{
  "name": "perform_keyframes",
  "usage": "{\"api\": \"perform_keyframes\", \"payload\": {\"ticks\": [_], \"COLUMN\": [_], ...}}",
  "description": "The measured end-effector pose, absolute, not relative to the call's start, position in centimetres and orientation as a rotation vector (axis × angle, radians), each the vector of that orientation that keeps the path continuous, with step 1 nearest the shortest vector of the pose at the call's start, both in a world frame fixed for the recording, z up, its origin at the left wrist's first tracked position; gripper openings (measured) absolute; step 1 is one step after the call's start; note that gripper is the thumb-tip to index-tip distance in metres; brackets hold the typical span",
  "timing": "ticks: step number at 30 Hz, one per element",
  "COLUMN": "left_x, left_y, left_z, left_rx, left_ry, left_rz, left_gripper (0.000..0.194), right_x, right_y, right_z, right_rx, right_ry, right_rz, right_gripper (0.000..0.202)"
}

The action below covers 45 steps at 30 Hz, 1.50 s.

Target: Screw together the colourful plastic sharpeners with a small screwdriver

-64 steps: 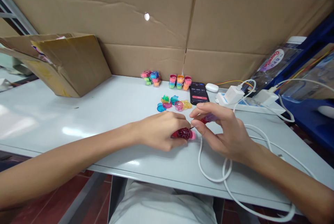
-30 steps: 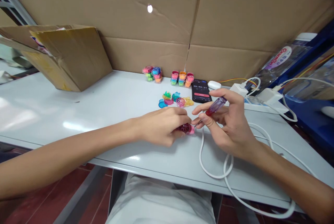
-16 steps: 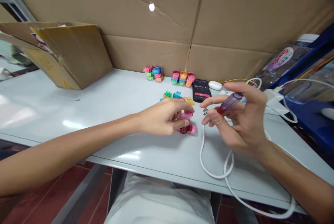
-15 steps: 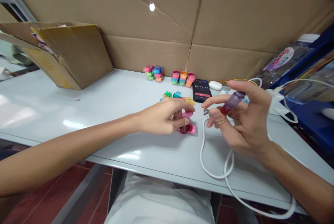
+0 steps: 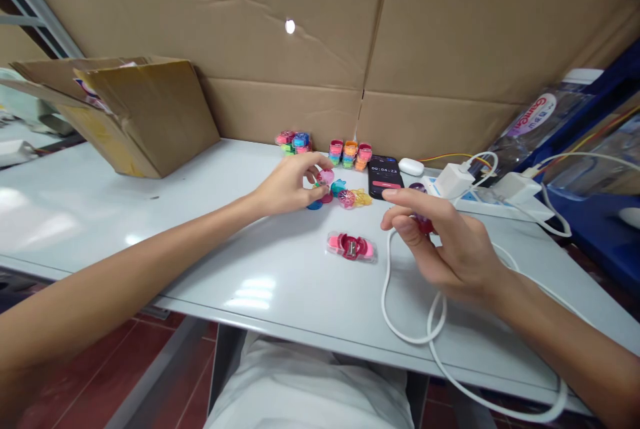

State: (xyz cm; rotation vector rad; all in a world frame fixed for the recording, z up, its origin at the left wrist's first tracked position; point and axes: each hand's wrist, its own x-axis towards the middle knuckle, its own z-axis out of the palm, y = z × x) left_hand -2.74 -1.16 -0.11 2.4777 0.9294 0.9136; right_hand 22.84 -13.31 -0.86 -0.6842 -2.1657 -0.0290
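Observation:
My left hand (image 5: 295, 184) reaches over a small group of coloured see-through plastic pieces, thumb and fingers closed around a pink plastic piece (image 5: 326, 176). Beside it lie a teal piece (image 5: 339, 187), a round pink piece (image 5: 346, 199) and a yellow piece (image 5: 363, 198). Nearer me, a pink pencil sharpener (image 5: 351, 247) with clear ends rests on the table, its metal blade showing in the middle. To its right, my right hand (image 5: 445, 236) is raised with curled fingers around a purple and red handle (image 5: 424, 222), possibly a screwdriver; most of it is hidden.
Stacked colourful sharpeners (image 5: 350, 153) stand at the back, with another stack (image 5: 294, 142) to their left. A phone (image 5: 385, 176) shows a timer beside a white case (image 5: 411, 166). White cable (image 5: 387, 309) loops below my right hand. A cardboard box (image 5: 160, 116) sits left; a power strip (image 5: 520, 208) right.
My left hand has moved away from the sharpener, back and left to the coloured pieces, carrying the pink piece. My right hand has lowered and tipped, so the handle is more hidden.

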Motion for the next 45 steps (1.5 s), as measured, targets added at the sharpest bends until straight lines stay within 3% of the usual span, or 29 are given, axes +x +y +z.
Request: {"api": "perform_keyframes", "payload": {"ticks": [8, 15, 23, 33, 45], "left_x": [-2.6, -2.4, -0.9, 0.1, 0.5], "left_y": [-1.5, -2.9, -6.3, -7.7, -7.7], "left_z": [-0.5, 0.7, 0.8, 0.2, -0.7], "left_rx": [2.693, 2.675, 2.534, 2.275, 2.077], "left_ry": [0.966, 0.747, 0.372, 0.336, 0.489], "left_rz": [0.7, 0.885, 0.274, 0.356, 0.49], "left_gripper": [0.037, 0.02, 0.027, 0.024, 0.014], "right_x": [22.9, 22.9, 22.2, 21.5, 21.3], "right_y": [-13.2, -13.3, -13.4, -13.2, -13.0], "right_z": [-1.1, -1.0, -1.4, -2.1, -2.0], "right_rx": [-0.788, -0.897, -0.912, -0.771, -0.748], "right_ry": [-2.196, -2.066, -1.779, -1.787, -1.855], "right_rz": [0.004, 0.1, 0.324, 0.586, 0.524], "right_gripper": [0.059, 0.064, 0.05, 0.053, 0.065]}}
